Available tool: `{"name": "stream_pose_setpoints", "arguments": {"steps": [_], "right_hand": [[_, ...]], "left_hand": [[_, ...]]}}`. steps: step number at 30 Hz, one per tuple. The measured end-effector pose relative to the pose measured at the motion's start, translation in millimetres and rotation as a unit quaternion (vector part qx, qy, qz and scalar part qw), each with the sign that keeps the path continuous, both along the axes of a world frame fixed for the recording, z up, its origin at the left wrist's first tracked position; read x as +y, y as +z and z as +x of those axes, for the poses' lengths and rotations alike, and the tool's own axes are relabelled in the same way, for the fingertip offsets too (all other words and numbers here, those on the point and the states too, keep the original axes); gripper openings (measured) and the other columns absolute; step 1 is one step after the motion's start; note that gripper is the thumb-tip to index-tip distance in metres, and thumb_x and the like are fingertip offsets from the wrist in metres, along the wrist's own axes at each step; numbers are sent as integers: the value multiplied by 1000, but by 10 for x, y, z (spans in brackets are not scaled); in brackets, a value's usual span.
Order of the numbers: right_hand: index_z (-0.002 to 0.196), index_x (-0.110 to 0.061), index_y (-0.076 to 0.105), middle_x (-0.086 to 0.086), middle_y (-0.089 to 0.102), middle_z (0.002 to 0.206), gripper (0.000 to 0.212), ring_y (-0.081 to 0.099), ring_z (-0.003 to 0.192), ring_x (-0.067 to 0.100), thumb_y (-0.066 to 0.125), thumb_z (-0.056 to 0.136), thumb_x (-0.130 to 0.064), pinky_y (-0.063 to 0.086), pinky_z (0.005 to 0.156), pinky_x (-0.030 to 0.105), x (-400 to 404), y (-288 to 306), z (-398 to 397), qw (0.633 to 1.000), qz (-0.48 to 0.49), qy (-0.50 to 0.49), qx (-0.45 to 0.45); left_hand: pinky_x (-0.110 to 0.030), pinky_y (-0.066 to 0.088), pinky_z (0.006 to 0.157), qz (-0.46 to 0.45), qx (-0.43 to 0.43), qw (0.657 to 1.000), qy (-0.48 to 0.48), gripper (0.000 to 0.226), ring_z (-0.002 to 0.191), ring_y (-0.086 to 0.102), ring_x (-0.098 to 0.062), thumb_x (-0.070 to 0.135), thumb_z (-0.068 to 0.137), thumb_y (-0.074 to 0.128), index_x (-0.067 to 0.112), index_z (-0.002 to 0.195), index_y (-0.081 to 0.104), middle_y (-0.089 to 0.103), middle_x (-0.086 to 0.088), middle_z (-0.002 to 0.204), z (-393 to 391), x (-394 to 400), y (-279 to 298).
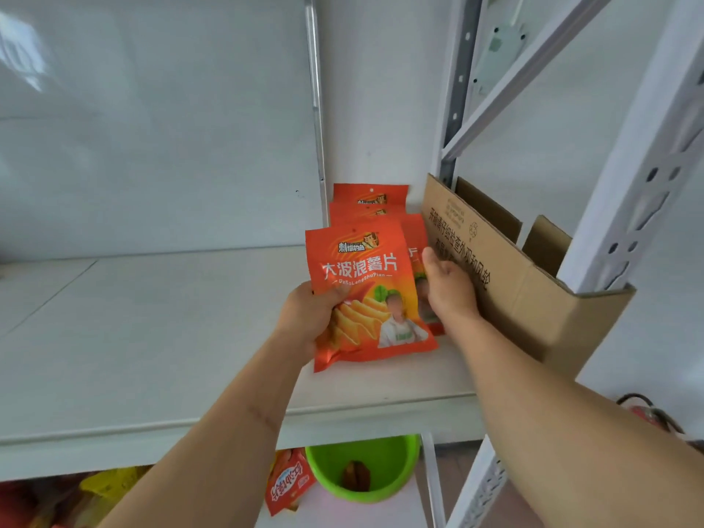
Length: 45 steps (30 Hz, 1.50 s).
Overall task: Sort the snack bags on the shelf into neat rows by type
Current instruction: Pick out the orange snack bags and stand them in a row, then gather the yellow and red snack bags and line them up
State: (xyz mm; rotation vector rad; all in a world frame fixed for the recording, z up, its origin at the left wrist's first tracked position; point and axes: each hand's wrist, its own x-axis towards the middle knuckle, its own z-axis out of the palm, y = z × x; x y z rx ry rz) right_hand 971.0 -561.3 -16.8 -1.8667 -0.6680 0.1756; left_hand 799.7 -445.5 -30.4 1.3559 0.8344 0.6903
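Observation:
An orange chip bag (365, 276) stands at the front of a row of matching orange bags (369, 202) on the white shelf (152, 318). My left hand (308, 318) grips the front bag at its lower left edge, thumb across its face. On the row's right side my right hand (449, 287) lies with straight fingers against the bags behind, between them and a cardboard box (533, 299). The bags behind are mostly hidden by the front one.
The open cardboard box stands at the shelf's right end against a white perforated upright (628, 207). Below the shelf are a green bucket (362, 466), another orange snack bag (287, 485) and yellow bags (110, 485). A white wall backs the shelf.

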Motion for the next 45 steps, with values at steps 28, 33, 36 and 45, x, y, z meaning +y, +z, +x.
{"name": "stream_pose_setpoints", "arguments": {"steps": [28,33,36,45], "right_hand": [[125,-8,60,6,68,121,45,64,108,25,70,90,-35,50,90,33,121,-32,221,994,18,35,101],[145,-13,34,11,49,142,72,50,129,34,66,89,-46,45,104,48,117,214,7,984,-131,-41,-116],[143,-15,42,11,41,149,55,37,137,32,52,96,-43,34,107,47,129,240,-276,894,-206,-19,-398],[112,-16,64,5,63,115,26,55,110,28,44,99,-27,37,93,42,586,165,-1379,781,-192,190,-563]], "left_hand": [[-38,54,86,135,125,972,149,43,97,66,-26,41,88,69,15,120,56,69,-5,112,545,-259,14],[-42,47,101,164,174,957,164,70,124,57,-30,49,91,61,12,146,38,56,-8,140,322,-233,89],[-39,45,98,319,289,888,163,49,123,54,-27,45,98,49,15,136,53,54,-4,138,37,-240,129],[-36,42,90,566,514,633,123,30,111,58,-27,30,103,41,16,116,65,66,-2,117,-1201,51,163]]}}
